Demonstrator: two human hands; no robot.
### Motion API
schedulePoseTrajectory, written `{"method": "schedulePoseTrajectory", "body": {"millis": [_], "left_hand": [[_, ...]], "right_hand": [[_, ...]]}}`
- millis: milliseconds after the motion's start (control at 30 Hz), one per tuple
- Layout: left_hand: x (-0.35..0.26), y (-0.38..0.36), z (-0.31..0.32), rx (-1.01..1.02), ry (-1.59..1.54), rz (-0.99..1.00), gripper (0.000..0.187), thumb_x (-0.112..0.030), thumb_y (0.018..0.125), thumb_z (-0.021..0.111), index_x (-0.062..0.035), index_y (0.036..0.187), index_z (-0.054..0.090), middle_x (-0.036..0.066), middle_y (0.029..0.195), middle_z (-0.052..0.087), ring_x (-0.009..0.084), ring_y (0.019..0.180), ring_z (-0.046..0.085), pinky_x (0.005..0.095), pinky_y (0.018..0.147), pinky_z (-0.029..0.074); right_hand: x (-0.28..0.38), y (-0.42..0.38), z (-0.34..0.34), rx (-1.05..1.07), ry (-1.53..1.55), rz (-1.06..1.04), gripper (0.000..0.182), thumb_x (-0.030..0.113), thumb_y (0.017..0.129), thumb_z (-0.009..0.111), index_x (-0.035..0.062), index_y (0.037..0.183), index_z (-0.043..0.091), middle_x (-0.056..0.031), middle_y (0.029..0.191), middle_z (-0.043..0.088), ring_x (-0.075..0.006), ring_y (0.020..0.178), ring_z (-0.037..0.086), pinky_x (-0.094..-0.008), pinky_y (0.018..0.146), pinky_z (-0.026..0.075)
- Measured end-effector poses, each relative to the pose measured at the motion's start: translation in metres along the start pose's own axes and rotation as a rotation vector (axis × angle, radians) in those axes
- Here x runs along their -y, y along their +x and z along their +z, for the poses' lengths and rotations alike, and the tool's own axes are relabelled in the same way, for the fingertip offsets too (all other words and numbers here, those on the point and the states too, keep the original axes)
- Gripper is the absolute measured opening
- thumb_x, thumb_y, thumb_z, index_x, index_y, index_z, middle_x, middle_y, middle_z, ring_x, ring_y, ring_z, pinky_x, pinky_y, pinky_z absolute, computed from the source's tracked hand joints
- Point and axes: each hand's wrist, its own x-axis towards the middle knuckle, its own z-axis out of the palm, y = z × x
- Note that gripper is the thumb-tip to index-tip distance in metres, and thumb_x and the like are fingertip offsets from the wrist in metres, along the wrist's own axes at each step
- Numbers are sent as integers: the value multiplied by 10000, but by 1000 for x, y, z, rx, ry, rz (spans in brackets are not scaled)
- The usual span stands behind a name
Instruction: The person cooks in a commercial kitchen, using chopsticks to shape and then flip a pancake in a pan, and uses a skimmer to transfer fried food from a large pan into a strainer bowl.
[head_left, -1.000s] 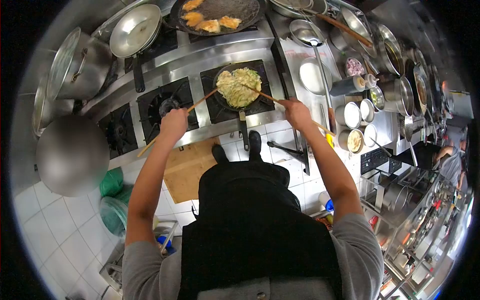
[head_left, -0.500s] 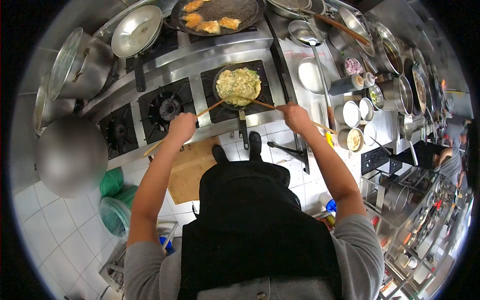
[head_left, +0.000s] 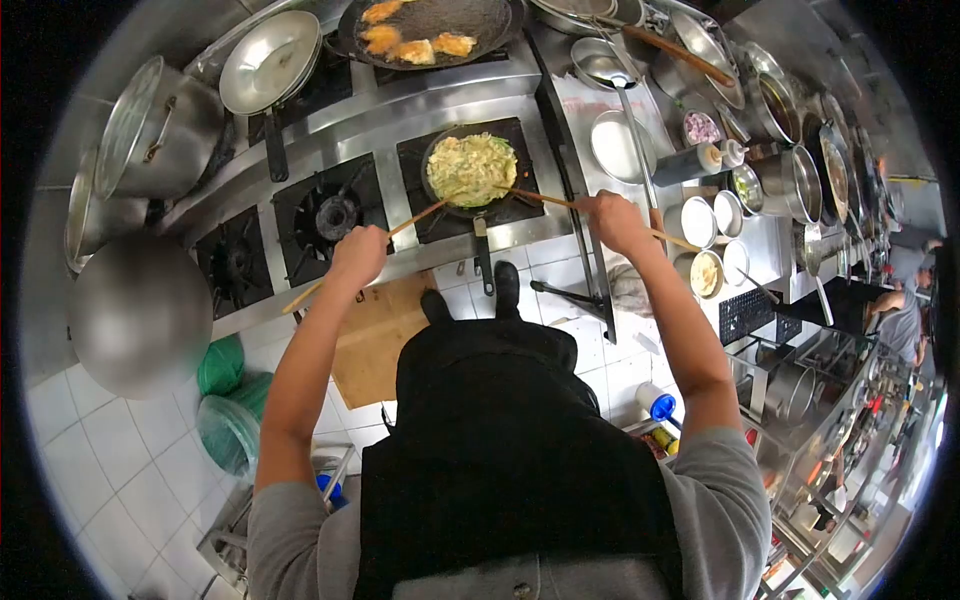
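Note:
A small black frying pan (head_left: 484, 250) sits on the right front burner, its handle pointing toward me. In it lies a thick, pale yellow pancake-like mass (head_left: 472, 168) flecked with green. My left hand (head_left: 358, 260) is closed around a long wooden stick (head_left: 416, 219), whose far end reaches the pan's lower left edge. Another long wooden stick (head_left: 545, 199) is in my closed right hand (head_left: 614, 224); its tip is at the pan's lower right edge. Neither hand touches the pan handle.
Behind, a wide black pan (head_left: 470, 35) holds several golden fried pieces. A silver frying pan (head_left: 268, 65) and a large pot (head_left: 165, 130) stand at left. On the right counter are a white bowl (head_left: 620, 147), squeeze bottles (head_left: 690, 165) and small containers. People are at far right.
My right hand has moved right and slightly up, drawing its stick's tip outward to the pan's right edge. My left hand has shifted slightly left and down, its stick still at the pan.

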Motion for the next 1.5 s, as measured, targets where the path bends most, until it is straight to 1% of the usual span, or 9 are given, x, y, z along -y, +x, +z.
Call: {"method": "schedulePoseTrajectory", "body": {"millis": [133,367,633,767,933,1000,1167,1333,1500], "left_hand": [[-15,-5,-10,10,-46,10,224,-173,870,512,-28,891,681,235,854,647,411,838,632,497,750,506],[7,-3,-1,-42,-12,-44,241,-191,877,520,-10,896,678,247,875,645,419,842,627,501,750,499],[0,-2,-9,-64,-1,-38,237,-180,873,526,-2,860,682,250,862,644,421,821,626,501,738,500],[-9,-8,-26,47,-26,-55,215,-197,888,526,-43,911,673,236,886,643,419,845,614,500,752,494],[-42,19,3,14,-180,89,209,-192,889,527,-34,892,663,232,891,638,427,845,604,500,747,483],[-38,25,13,-6,-165,148,196,-189,853,544,-50,878,680,226,892,649,415,848,624,500,750,502],[-14,12,11,59,-71,26,211,-198,864,534,-61,914,687,235,875,644,413,851,625,494,764,502],[-5,10,7,6,-126,66,228,-209,877,525,-61,916,694,262,879,639,414,849,628,494,765,501],[-11,30,23,-38,-35,31,231,-205,879,532,-36,899,689,253,868,644,414,845,629,499,756,500]], "right_hand": [[-1,10,9,-11,93,-97,338,63,796,492,146,1069,674,-187,962,639,-357,892,619,-443,781,504],[8,16,25,41,73,16,319,70,793,505,141,1049,683,-179,952,647,-354,914,619,-441,789,504],[8,19,33,-17,65,-145,354,81,785,497,192,1066,680,-166,873,656,-348,846,636,-458,766,515],[-6,13,-25,52,8,-12,330,82,771,512,180,1033,688,-153,899,663,-340,865,636,-455,771,514],[-28,33,-54,11,-109,-41,339,70,751,525,180,1021,699,-147,930,668,-330,892,633,-438,782,510],[-20,44,-52,67,-149,-66,358,56,740,529,187,1025,701,-144,940,670,-320,910,631,-431,787,510],[-21,54,-40,65,-134,-110,372,51,741,528,201,1033,703,-128,973,675,-305,940,630,-417,804,513],[-12,41,-53,90,-75,-12,356,69,776,511,197,1052,695,-129,938,682,-306,921,640,-412,811,517],[-2,28,-7,41,-48,-58,318,91,797,498,183,1025,701,-154,930,673,-337,875,642,-440,783,516]]}}
